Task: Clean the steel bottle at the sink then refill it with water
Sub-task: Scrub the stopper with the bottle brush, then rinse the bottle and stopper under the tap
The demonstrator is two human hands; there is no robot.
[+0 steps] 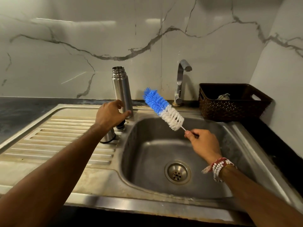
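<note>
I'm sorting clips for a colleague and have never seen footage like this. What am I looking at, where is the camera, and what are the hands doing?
There is no machine here. These are a person's two bare arms, filmed by one wide-angle camera worn on the head and looking forward and down, which is why the arms enter from the bottom.

The left hand curls round the lower part of an open steel bottle, which stands upright on the rim behind the sink. The right hand pinches the thin handle of a blue and white bottle brush, held in the air over the basin.

On the drainboard, by the left wrist, are a steel cap and a black stopper. A tap and a brown basket stand at the back.
</note>
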